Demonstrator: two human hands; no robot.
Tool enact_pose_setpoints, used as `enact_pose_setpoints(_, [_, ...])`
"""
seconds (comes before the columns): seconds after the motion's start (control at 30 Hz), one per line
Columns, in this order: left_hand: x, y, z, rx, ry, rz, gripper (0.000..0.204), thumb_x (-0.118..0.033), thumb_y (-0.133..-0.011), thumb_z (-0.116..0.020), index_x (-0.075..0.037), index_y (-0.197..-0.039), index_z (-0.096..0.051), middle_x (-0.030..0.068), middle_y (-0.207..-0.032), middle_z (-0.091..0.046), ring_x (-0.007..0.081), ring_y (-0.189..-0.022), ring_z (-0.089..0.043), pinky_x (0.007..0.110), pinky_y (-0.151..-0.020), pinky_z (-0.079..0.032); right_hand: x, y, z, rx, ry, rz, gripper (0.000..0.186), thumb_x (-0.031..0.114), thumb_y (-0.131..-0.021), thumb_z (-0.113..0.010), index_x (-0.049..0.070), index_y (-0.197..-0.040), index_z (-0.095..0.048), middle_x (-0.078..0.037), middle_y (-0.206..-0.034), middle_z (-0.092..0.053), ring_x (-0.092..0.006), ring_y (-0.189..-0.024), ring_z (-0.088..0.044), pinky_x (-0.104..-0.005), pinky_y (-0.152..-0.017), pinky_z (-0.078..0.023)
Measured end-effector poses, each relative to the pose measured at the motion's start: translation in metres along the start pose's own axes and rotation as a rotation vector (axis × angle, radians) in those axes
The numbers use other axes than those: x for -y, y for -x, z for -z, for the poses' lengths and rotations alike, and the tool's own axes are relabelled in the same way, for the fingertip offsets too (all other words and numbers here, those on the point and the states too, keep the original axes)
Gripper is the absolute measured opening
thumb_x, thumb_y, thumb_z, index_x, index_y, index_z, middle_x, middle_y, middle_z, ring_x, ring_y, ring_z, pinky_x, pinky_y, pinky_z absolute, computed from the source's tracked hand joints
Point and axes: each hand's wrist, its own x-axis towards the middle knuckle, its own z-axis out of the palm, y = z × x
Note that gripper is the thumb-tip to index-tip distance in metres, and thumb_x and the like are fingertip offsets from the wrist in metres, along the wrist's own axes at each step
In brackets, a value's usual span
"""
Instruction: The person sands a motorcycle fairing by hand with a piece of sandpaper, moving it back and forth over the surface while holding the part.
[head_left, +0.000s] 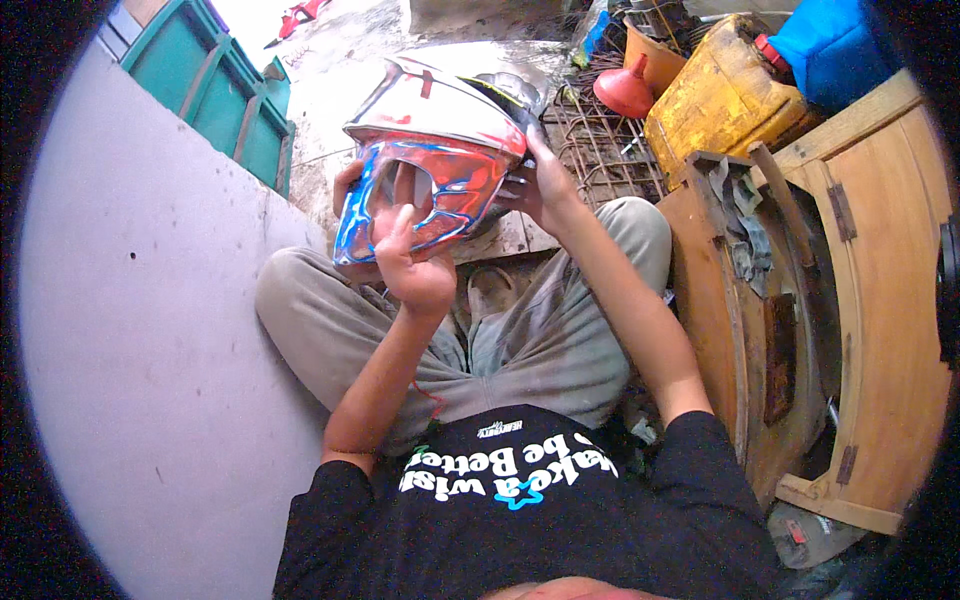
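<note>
A white helmet (pixel 430 110) with red and blue painted sections and an oval opening is held up in front of me, above my crossed legs. My left hand (pixel 415 265) grips it at the red-and-blue lower part, one finger lying across the opening and others partly hidden behind it. My right hand (pixel 540 180) holds the helmet's right side, with its fingertips partly hidden by the shell. A dark part shows at the helmet's back.
A pale wall (pixel 170 320) rises at left beside teal shutters (pixel 200 75). At right are wooden panels (pixel 880 300). Rusty metal grating (pixel 600 155), a red funnel (pixel 622 90), a yellow jerrycan (pixel 715 105) and a blue container (pixel 825 55) sit at upper right.
</note>
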Motion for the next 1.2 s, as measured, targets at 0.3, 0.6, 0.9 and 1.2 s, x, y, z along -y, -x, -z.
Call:
enact_pose_setpoints(0.3, [-0.049, -0.006, -0.039, 0.721, -0.087, 0.088, 0.108, -0.079, -0.084, -0.052, -0.014, -0.157, -0.007, 0.0182, -0.158, -0.025, 0.0362, -0.15, -0.024, 0.057, -0.119, -0.026, 0.019, -0.047, -0.015, 0.562, -0.457, 0.256, 0.072, 0.058, -0.105, -0.024, 0.003, -0.148, -0.04, -0.02, -0.141, -0.055, -0.0329, -0.127, -0.056, -0.0495, -0.109, -0.045])
enact_pose_setpoints(0.6, [-0.072, -0.083, -0.047, 0.715, -0.398, 0.407, 0.054, -0.043, -0.101, -0.052, -0.004, -0.139, -0.047, 0.0139, -0.126, -0.06, 0.0198, -0.11, -0.063, 0.04, -0.086, -0.057, 0.009, -0.06, -0.01, 0.385, -0.322, 0.337, 0.067, 0.058, -0.101, -0.043, 0.004, -0.141, -0.049, -0.015, -0.132, -0.061, -0.0274, -0.117, -0.062, -0.0409, -0.101, -0.049])
enact_pose_setpoints(0.9, [-0.051, -0.105, -0.035, 0.461, -0.573, 0.662, 0.032, -0.02, -0.091, -0.07, -0.001, -0.115, -0.063, 0.0072, -0.099, -0.069, 0.0137, -0.083, -0.067, 0.028, -0.072, -0.055, 0.021, -0.093, 0.007, 0.42, -0.317, 0.169, 0.056, 0.05, -0.103, -0.043, 0.005, -0.134, -0.055, -0.015, -0.121, -0.066, -0.0265, -0.107, -0.065, -0.039, -0.094, -0.052])
enact_pose_setpoints(1.2, [-0.056, -0.127, -0.013, 0.436, -0.469, 0.587, 0.035, -0.017, -0.09, -0.068, 0.002, -0.12, -0.061, 0.0083, -0.104, -0.068, 0.0144, -0.09, -0.067, 0.028, -0.077, -0.055, -0.016, -0.19, 0.029, -0.095, 0.172, 0.173, 0.044, 0.046, -0.103, -0.047, 0.01, -0.124, -0.06, -0.006, -0.102, -0.067, -0.0235, -0.089, -0.064, -0.0413, -0.072, -0.053])
